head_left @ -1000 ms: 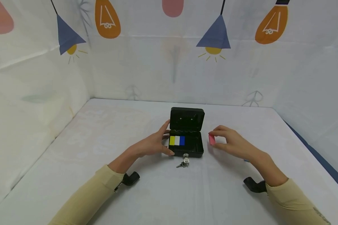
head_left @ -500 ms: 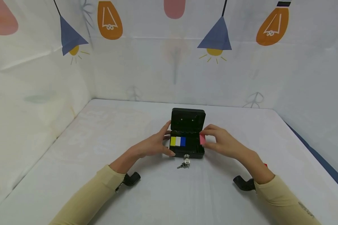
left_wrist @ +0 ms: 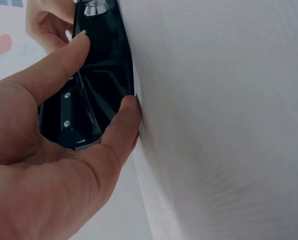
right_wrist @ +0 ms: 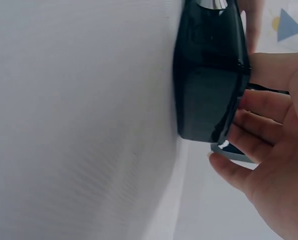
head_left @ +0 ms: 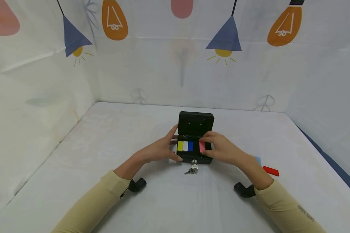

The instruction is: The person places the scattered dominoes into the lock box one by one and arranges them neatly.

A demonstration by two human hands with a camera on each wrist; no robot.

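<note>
A small black cash box [head_left: 186, 158] stands on the white table with its lid [head_left: 195, 126] up. My left hand [head_left: 160, 150] holds the box's left side, thumb at the front corner and fingers along the side toward the hinge. Inside, a yellow block [head_left: 180, 146], a white block [head_left: 185, 146] and a blue block [head_left: 191, 146] lie side by side at the left. My right hand [head_left: 224, 150] pinches a pink block [head_left: 202, 147] over the box's right part. In the right wrist view that hand [right_wrist: 274, 135] reaches over the box's side wall [right_wrist: 206, 105], which hides most of the block.
Keys [head_left: 189, 171] hang from the lock [head_left: 194, 165] at the box's front. A red block [head_left: 271, 171] and a light blue piece [head_left: 258, 160] lie on the table [head_left: 163, 200] beside my right forearm. A printed white curtain [head_left: 151, 71] rises behind the table.
My right hand has moved left with the pink block, from beside the box to over its inside. The red block has come into view beside the forearm. My left hand has stayed on the box.
</note>
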